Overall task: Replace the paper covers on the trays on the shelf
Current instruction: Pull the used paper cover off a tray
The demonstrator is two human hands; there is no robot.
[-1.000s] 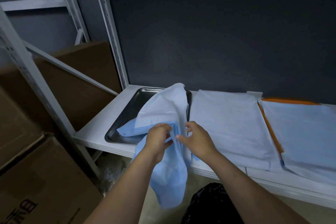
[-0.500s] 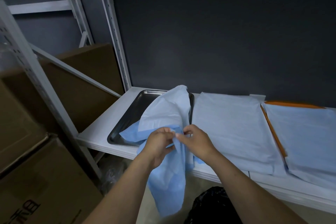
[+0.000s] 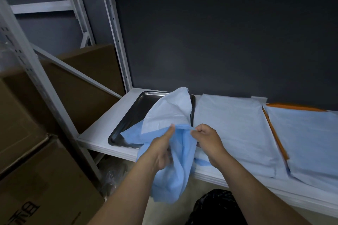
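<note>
Tearing is my main worry: the blue paper cover [image 3: 173, 166] looks thin, and if I pull my hands apart too strongly along its edge, it may rip. My left hand [image 3: 160, 150] pinches the top edge with the thumb up. My right hand [image 3: 207, 139] pinches the same edge just to the right, fingers curled. The cover hangs over the near edge of the shelf [image 3: 95, 136], and its far part lies in the metal tray [image 3: 128, 124] at the left.
</note>
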